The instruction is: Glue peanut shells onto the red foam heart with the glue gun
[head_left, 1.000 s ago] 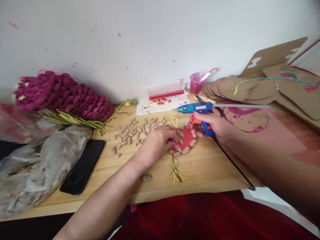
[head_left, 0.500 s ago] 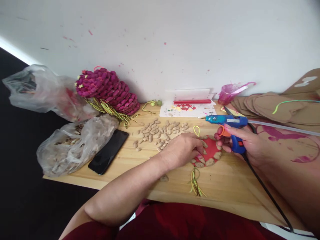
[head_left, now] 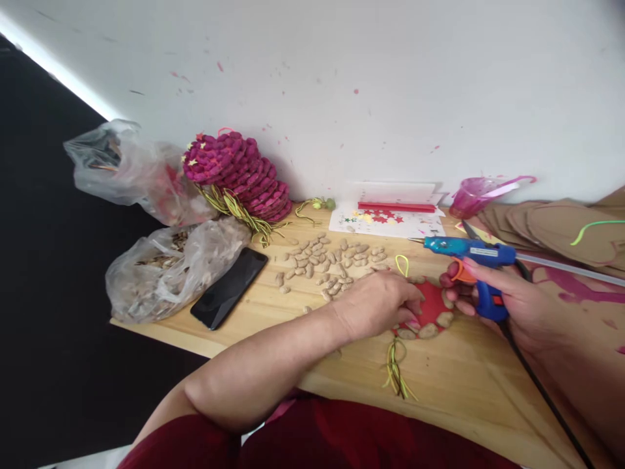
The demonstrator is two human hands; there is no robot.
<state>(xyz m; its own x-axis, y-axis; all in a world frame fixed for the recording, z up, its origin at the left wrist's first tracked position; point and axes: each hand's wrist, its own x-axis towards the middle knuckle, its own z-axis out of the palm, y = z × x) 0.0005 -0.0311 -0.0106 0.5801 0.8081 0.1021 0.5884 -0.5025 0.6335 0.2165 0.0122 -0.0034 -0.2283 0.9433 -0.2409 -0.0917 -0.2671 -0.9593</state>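
My right hand (head_left: 512, 309) grips a blue hot glue gun (head_left: 471, 251) with an orange trigger, its metal nozzle pointing left. Below the gun lies a red disc (head_left: 434, 303) with peanuts (head_left: 428, 331) around its rim. A yellow loop (head_left: 402, 264) sticks out at its top, and a yellow-green yarn tassel (head_left: 399, 371) hangs from its bottom. My left hand (head_left: 378, 303) rests over the disc's left part, fingers closed and pressed down. What is under those fingertips is hidden. Loose peanuts (head_left: 312, 254) lie scattered beyond my left wrist.
To the left are a black phone (head_left: 228, 288), a plastic bag of shells (head_left: 161, 280), another plastic bag (head_left: 146, 172) and a magenta peanut-covered craft (head_left: 239, 172). Paper with stars (head_left: 410, 227) lies near the wall. Rightward stand a pink cup (head_left: 466, 197) and cardboard pieces (head_left: 547, 228).
The whole view has shifted, so everything appears farther right. My left fingers have shifted slightly over the disc; the glue gun stays in my right hand.
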